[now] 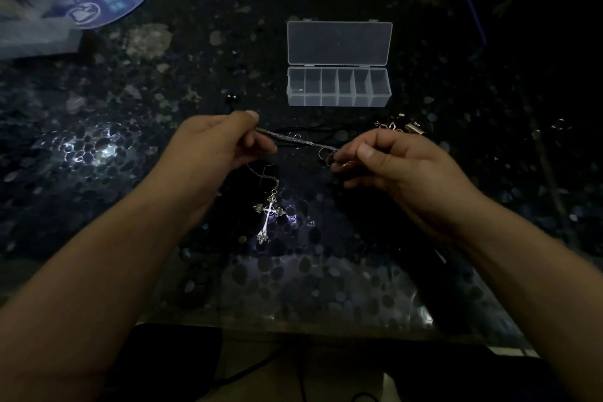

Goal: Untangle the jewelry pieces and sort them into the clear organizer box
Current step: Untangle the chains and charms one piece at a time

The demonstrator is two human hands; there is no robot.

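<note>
Frame centre, over dark bench [130, 140]: left hand [215, 147] and right hand [401, 170], fingers curled, pinch opposite ends of a taut chain [293, 138], cross [268, 218] hanging below the left; open box [338, 86] above, compartments apparently empty.

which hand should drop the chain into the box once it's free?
Probably right. The right hand pinches the chain end nearer the open box, roughly below its right half. The left hand holds the end trailing to the cross, farther away.
</note>
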